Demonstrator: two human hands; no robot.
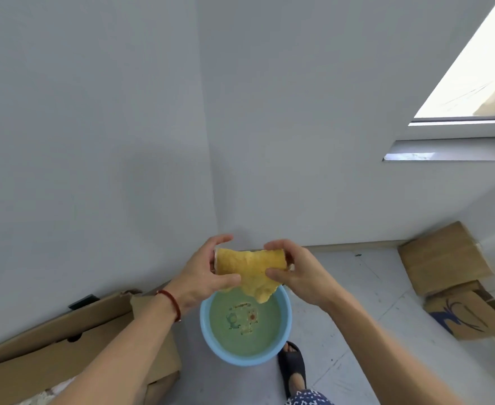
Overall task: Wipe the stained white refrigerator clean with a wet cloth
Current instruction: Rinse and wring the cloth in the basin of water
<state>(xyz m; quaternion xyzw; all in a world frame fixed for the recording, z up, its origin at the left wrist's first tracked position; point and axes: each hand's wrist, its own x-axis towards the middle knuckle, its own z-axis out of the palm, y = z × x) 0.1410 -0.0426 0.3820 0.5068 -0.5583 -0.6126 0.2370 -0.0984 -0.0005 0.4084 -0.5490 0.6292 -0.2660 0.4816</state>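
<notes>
Pale grey walls (123, 112), bright window (471, 68), tiled floor (357, 302), flattened cardboard boxes (444, 258)

cloth (250, 268) held between left hand (202, 277) and right hand (295, 276) directly above basin (208, 331) on floor (357, 317), long box (65, 346) left of basin, foot (293, 366) just right, flattened cardboard (444, 258) far right by wall.

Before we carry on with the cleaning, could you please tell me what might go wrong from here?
The yellow cloth, held by the left hand and right hand over the blue basin, may drip past its rim onto the tiled floor. A foot in a black sandal stands right beside the basin and could tip it.
</notes>
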